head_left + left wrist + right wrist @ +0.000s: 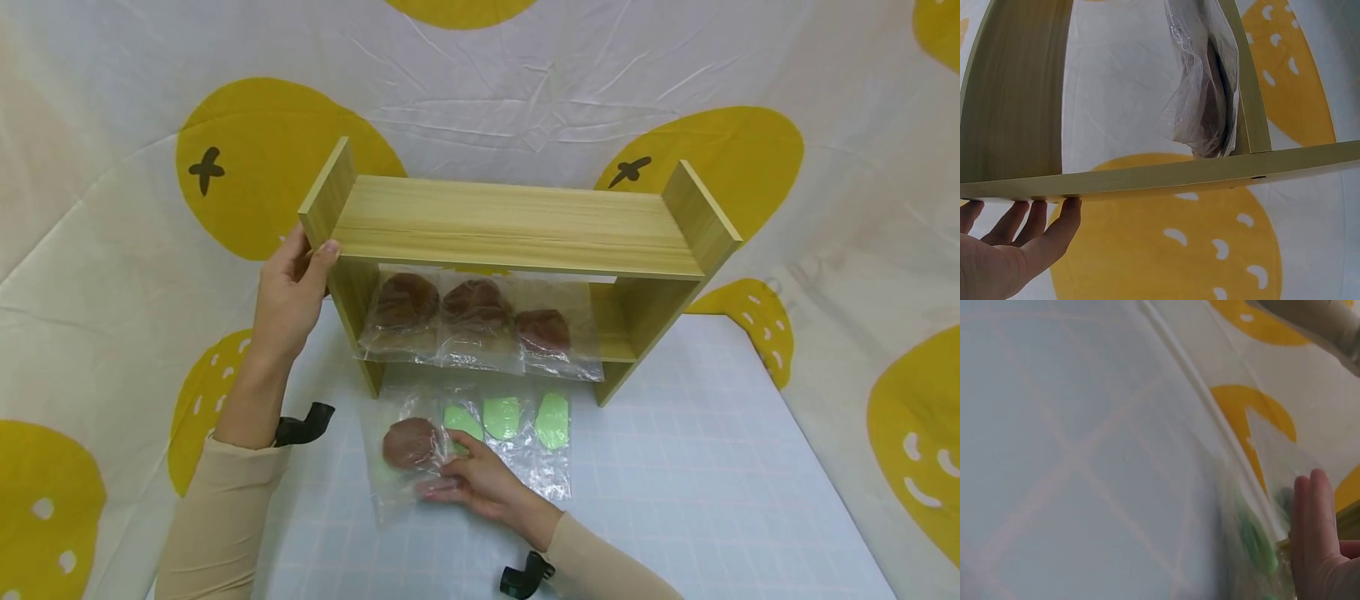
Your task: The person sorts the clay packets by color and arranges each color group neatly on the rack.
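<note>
In the head view, my left hand (288, 292) touches the left side panel of a wooden shelf (517, 225). Its fingertips press on the panel's outer face in the left wrist view. My right hand (483, 483) pinches a clear plastic bag (411, 443) with a flat, round brown piece inside, low in front of the shelf. Behind that hand, several clear bags with green pieces (552, 421) lie on the table. Three bags with brown pieces (478, 304) sit side by side on the shelf's lower board, reaching over its front edge.
The white table (720, 467) has a faint grid pattern. A pale cloth (510, 100) with yellow shapes hangs behind the shelf and along both sides. A black wrist mount (303, 423) sits at the left cuff, another (527, 575) at the right.
</note>
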`<state>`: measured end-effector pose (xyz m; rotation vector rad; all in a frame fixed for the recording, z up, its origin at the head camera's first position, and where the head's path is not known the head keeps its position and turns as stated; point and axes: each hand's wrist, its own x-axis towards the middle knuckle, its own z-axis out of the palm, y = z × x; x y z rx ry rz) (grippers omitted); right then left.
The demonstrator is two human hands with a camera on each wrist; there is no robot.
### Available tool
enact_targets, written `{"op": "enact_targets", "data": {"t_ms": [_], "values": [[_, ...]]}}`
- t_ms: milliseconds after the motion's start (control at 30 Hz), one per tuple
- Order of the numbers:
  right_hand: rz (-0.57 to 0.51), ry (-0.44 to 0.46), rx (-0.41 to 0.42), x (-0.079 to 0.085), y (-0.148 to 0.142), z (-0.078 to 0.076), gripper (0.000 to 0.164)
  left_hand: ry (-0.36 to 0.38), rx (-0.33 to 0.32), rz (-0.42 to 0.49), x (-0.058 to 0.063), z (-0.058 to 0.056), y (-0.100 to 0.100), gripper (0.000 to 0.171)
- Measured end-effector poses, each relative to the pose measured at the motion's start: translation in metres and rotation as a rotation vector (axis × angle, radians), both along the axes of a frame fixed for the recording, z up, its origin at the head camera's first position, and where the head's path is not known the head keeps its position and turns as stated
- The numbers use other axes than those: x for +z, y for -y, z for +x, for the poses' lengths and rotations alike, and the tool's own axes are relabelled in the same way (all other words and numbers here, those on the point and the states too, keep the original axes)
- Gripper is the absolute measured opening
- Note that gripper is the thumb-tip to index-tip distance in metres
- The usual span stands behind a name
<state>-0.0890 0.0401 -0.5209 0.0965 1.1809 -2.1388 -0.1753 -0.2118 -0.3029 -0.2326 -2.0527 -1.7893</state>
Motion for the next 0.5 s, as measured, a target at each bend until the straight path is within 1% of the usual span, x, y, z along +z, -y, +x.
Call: {"op": "enact_targets", "data": {"t_ms": [167,333,500], "values": [[-0.033,-0.034,0.050,0.006,-0.013,0.000,0.062,-0.005,0.007,-0.012,0.000,0.001,0.000,0.043],[-0.054,-0.093,0.102,0.018,-0.023,0.002,0.061,-0.012,-0.007,0.021,0.001,0.001,0.000,0.042],[-0.069,-0.119,0.141,0.030,-0.033,0.004,0.062,-0.002,-0.014,0.032,0.001,0.001,0.000,0.043]]}}
